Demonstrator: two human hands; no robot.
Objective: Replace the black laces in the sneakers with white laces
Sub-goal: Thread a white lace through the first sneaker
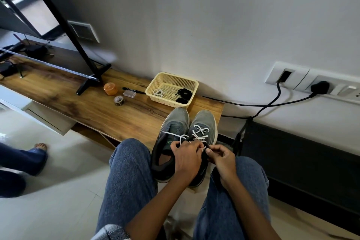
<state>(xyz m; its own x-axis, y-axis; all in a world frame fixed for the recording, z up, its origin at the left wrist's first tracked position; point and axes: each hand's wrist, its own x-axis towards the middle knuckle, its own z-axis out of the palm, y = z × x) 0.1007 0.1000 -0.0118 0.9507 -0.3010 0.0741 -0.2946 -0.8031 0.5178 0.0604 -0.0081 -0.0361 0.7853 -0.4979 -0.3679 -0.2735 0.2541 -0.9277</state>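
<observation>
Wooden bench [109, 111] along the wall carries two grey sneakers side by side at its right end, toes to the wall. Right sneaker [204, 124] has white lace [200, 132] crossed through its eyelets; left sneaker [173, 122] is mostly unlaced. Left hand [188, 159] and right hand [222, 160] both curl in, pinching lace ends — fingertips nearly meeting. Basket [171, 76] just beyond the toes holds black laces [184, 93] and a white one.

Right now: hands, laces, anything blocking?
Left hand and right hand both pinching the white lace on the right grey sneaker. Left grey sneaker unlaced. Black laces in the yellow basket. Nothing blocking.
</observation>
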